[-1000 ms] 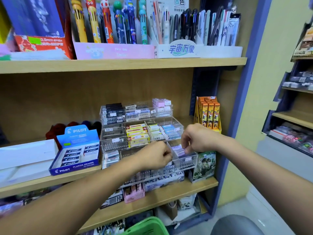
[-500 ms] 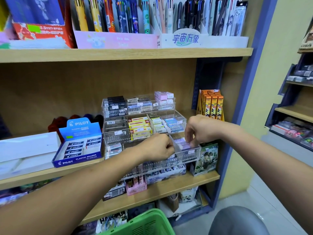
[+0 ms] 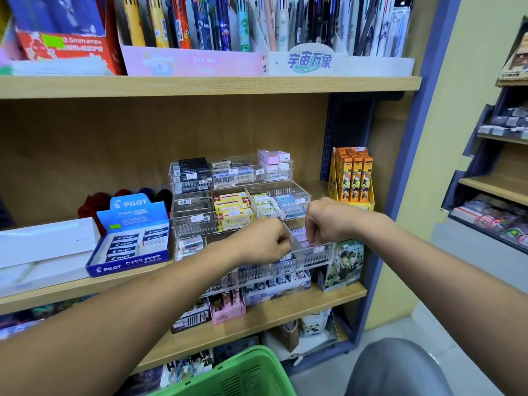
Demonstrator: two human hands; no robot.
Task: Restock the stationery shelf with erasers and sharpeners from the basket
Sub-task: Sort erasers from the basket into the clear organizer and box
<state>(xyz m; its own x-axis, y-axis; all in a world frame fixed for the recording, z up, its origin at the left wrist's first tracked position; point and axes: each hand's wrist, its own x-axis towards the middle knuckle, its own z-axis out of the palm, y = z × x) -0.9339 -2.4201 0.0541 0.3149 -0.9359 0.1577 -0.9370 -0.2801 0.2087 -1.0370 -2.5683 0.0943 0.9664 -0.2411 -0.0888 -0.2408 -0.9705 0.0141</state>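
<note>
A tiered clear acrylic organizer (image 3: pixel 314 260) on the middle shelf holds small erasers in compartments. Both my hands are at its lowest tier. My left hand (image 3: pixel 264 242) has curled fingers and pinches the clear divider (image 3: pixel 294 248) between two compartments. My right hand (image 3: pixel 324 220) reaches down into the right compartment, its fingertips pinching a pink-labelled eraser (image 3: pixel 300 235). The green basket (image 3: pixel 245 375) sits low in front of me; its contents are out of view.
A blue Pilot eraser box (image 3: pixel 131 238) and white boxes (image 3: pixel 43 247) stand left of the organizer. Orange pencil-lead boxes (image 3: pixel 354 178) stand at its right. Pen displays (image 3: pixel 194 61) fill the shelf above. More stock lies on the lower shelf (image 3: pixel 257 318). Another rack (image 3: pixel 500 190) is at far right.
Both hands stay at the lowest tier with hardly any shift. My view has tilted down a little, so more of the green basket shows.
</note>
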